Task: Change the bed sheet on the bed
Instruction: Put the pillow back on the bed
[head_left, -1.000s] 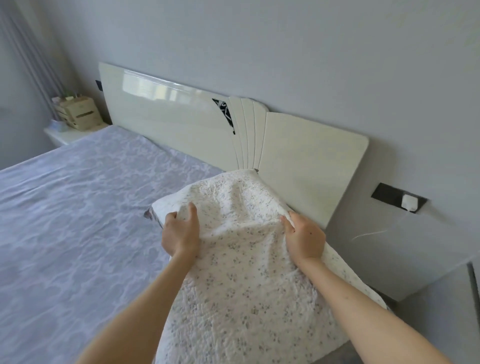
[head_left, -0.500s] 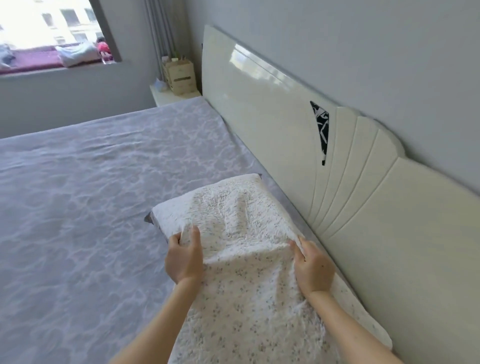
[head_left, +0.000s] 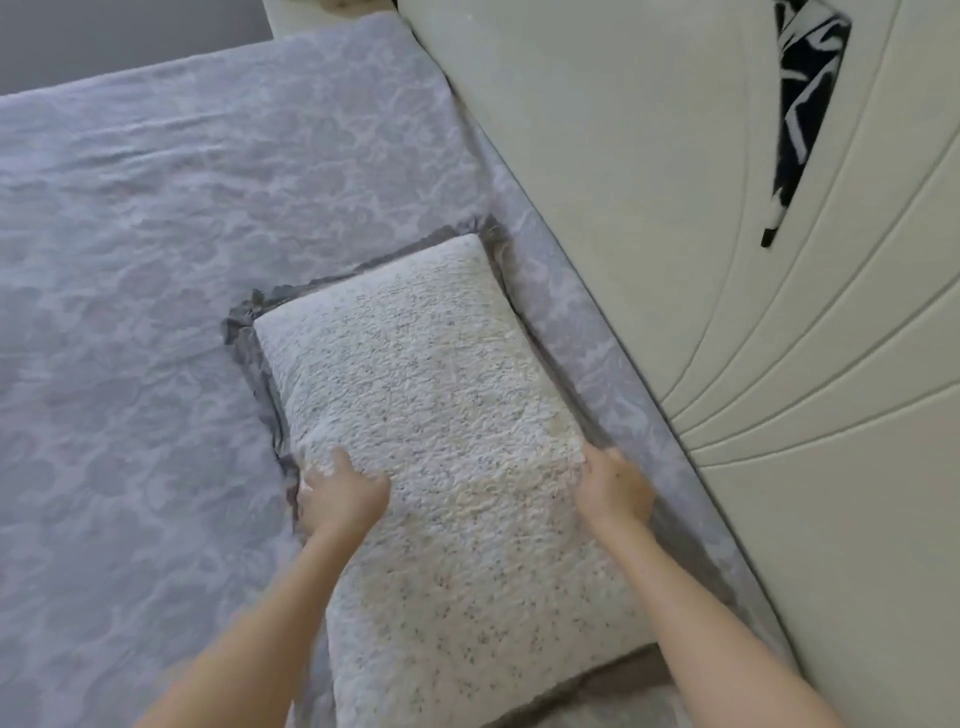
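Note:
A pillow (head_left: 426, 405) in a white quilted cover with small flowers and a grey frilled border lies flat on the bed, close to the headboard. The lilac-grey patterned bed sheet (head_left: 156, 270) is spread smooth over the mattress. My left hand (head_left: 343, 493) holds the pillow's left edge, thumb on top and fingers curled over the side. My right hand (head_left: 615, 486) holds the right edge, fingers curled down between pillow and headboard. Both hands are somewhat blurred.
The cream glossy headboard (head_left: 623, 156) with fanned grooves and a black-and-white inset (head_left: 802, 104) runs along the right side. A narrow strip of sheet separates it from the pillow. The sheet stretches wide to the left.
The pillow has come down from leaning on the headboard to lying flat on the sheet. My hands have stayed on its two sides. The view has tilted down and moved closer.

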